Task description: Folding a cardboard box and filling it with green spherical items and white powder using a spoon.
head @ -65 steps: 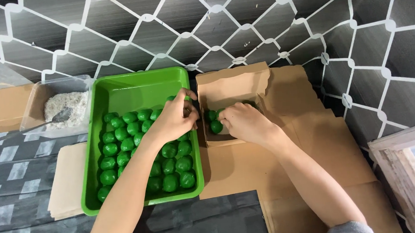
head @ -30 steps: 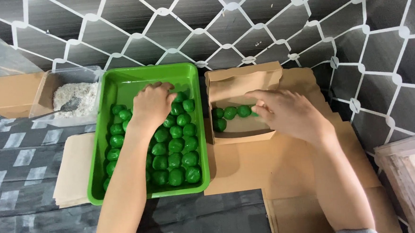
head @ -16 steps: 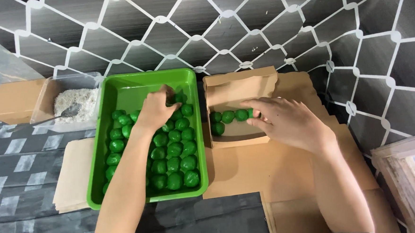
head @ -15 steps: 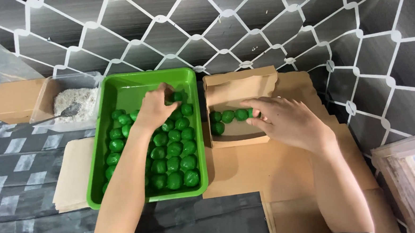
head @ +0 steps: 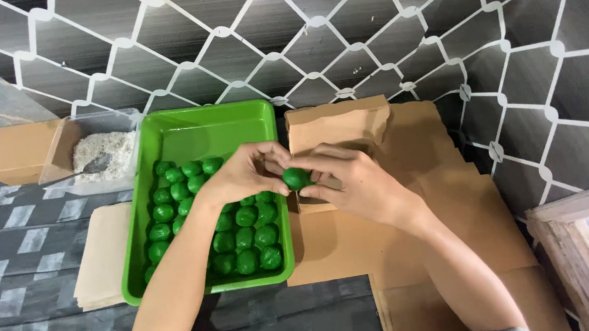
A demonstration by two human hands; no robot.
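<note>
A small brown cardboard box (head: 336,126) is standing open just right of the green tray, its flap leaning toward the far wall. A closed brown cardboard box (head: 15,152) is sitting at the far left, touching a clear plastic container (head: 99,152) of whitish grains. Flattened brown cardboard sheets (head: 458,217) are lying under and to the right of the small box.

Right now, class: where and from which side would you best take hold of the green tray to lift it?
Probably by the bare far rim of the green tray, coming from above. The rim flares outward, giving fingers a lip, and that end holds no green balls. The left hand covers part of the right side.
</note>
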